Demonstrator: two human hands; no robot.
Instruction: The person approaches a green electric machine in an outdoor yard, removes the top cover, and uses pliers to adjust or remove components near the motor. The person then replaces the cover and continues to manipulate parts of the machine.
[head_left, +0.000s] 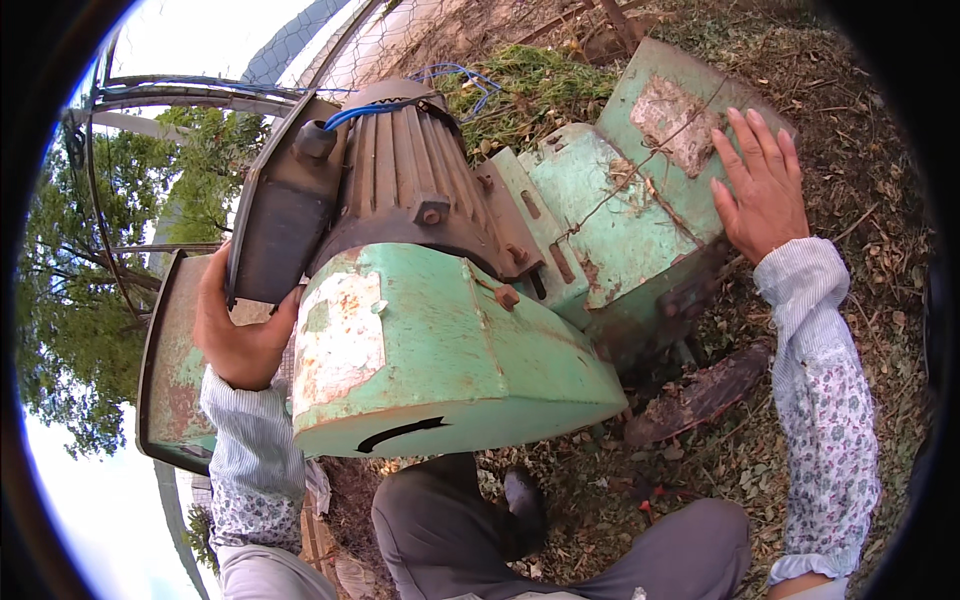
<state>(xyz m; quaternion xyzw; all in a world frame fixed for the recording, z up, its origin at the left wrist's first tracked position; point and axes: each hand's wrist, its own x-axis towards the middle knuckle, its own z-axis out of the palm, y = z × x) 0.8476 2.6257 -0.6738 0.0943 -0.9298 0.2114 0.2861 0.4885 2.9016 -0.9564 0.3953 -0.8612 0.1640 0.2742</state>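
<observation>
In front of me lies a green-painted machine with a finned electric motor (390, 165). My left hand (244, 334) grips the lower end of the motor's dark terminal box (281, 236), thumb on one side and fingers on the other. Blue cables (367, 112) come out of a gland on that box. My right hand (761, 191) rests with its palm down on the edge of the green sheet-metal chute (637, 90), holding nothing. Between my arms is the green guard cover (435, 322), with peeling paint and a curved black mark. A thin rusty wire (622, 180) crosses the chute.
Dry leaves and chopped plant matter (862, 187) cover the ground, with a greener heap (532, 90) behind the motor. A dark, dirt-covered long piece (697, 397) lies below the chute. A green hopper-like part (180, 360) stands at left. Wire mesh (292, 37) is at the back.
</observation>
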